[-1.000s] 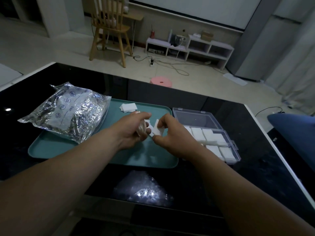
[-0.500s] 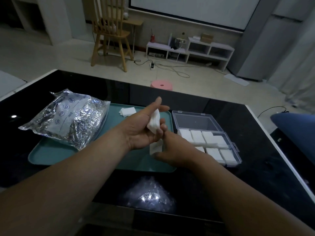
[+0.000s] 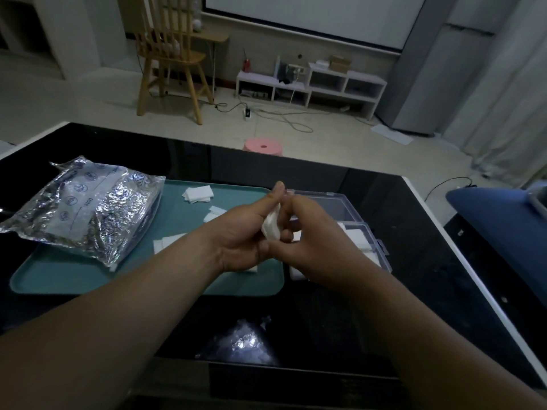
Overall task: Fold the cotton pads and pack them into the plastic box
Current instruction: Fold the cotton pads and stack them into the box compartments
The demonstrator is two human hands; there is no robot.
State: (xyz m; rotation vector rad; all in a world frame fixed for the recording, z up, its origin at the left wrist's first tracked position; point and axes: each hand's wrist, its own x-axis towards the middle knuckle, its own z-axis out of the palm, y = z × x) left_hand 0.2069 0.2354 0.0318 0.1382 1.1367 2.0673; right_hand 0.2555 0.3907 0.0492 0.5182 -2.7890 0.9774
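Pad (image 3: 270, 227) is up btwn both hands, over the tray's (image 3: 74, 279) right end, just left of the box (image 3: 334, 205). L hand (image 3: 242, 235) cups it from the left, thumb straight up past its top edge. R hand (image 3: 316, 241) has its fingers (image 3: 291, 210) curled onto the other side, pinching the pad vs my L palm. Pad looks bunched, roughly upright.

Writing: foil bag (image 3: 83, 208) has round blue logos + a line of print, too small/blurred to read. No legible text elsewhere.

Counts: 1 tray, 1 bag lying on its left half, 1 clear box w/ lid open on the tabletop (image 3: 325, 315), touching the tray's right end. Loose pads (image 3: 197, 193) on the tray in approx 4 spots, one partly under my L wrist. Packed pads (image 3: 358, 236) fill the box's near part; my R hand hides most, can't count. 1 crumpled clear wrapper (image 3: 239, 341) near the tabletop's front edge.
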